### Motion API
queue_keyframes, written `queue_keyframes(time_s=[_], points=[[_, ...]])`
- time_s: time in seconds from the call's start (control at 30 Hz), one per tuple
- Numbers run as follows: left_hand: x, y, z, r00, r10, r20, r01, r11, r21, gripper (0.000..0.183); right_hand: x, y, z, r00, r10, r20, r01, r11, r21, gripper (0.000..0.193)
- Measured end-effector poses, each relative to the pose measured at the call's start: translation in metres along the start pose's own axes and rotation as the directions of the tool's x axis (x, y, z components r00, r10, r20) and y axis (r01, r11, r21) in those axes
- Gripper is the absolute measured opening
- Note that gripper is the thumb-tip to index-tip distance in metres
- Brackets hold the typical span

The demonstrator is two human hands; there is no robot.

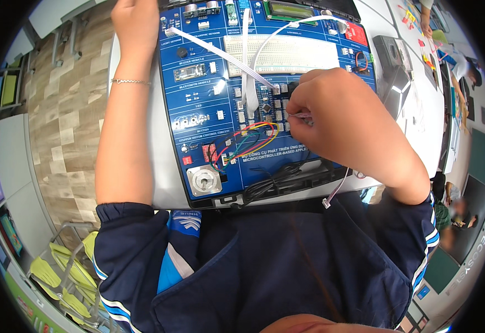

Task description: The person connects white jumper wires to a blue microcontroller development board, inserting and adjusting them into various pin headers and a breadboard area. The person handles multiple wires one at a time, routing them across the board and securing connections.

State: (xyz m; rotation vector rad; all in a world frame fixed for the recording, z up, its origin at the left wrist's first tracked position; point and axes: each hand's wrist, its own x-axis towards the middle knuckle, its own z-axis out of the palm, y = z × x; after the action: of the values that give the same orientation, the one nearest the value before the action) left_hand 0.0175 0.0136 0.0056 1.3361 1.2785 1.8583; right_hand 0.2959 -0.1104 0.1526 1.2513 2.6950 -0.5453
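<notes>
Glossy board (226,105), seemingly thin cable (302,115) in hand (326,108)

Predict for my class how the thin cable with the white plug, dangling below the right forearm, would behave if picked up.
The cable would probably flop, as it droops in a slight bend. It is likely light, being so slender. Its small white plug may swing, since that end looks unattached.
</notes>
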Motion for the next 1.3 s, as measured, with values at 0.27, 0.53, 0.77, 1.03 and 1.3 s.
queue_keyframes(time_s=[0.27, 0.53, 0.77, 1.03, 1.3], points=[[-0.008, 0.018, 0.012, 0.990, -0.122, 0.072, 0.124, 0.992, -0.031, 0.030, -0.005, -0.019, 0.014, 0.995, 0.062, -0.081, -0.080, 0.966, -0.244, 0.007], [-0.007, 0.018, 0.013, 0.991, -0.087, 0.106, 0.084, 0.996, 0.031, 0.031, -0.008, -0.020, 0.019, 0.982, 0.012, -0.188, -0.063, 0.962, -0.266, 0.005], [-0.005, 0.015, 0.010, 0.992, -0.064, 0.105, 0.055, 0.995, 0.086, 0.031, -0.003, -0.018, 0.019, 0.981, -0.024, -0.190, -0.023, 0.970, -0.242, 0.002], [-0.005, 0.015, 0.011, 0.990, -0.079, 0.114, 0.070, 0.995, 0.074, 0.031, 0.003, -0.027, 0.017, 0.997, -0.004, -0.081, -0.027, 0.927, -0.374, 0.008], [-0.007, 0.019, 0.012, 0.989, -0.071, 0.131, 0.063, 0.996, 0.059, 0.031, 0.010, -0.024, 0.003, 0.999, 0.028, 0.015, -0.022, 0.941, -0.337, 0.007]])
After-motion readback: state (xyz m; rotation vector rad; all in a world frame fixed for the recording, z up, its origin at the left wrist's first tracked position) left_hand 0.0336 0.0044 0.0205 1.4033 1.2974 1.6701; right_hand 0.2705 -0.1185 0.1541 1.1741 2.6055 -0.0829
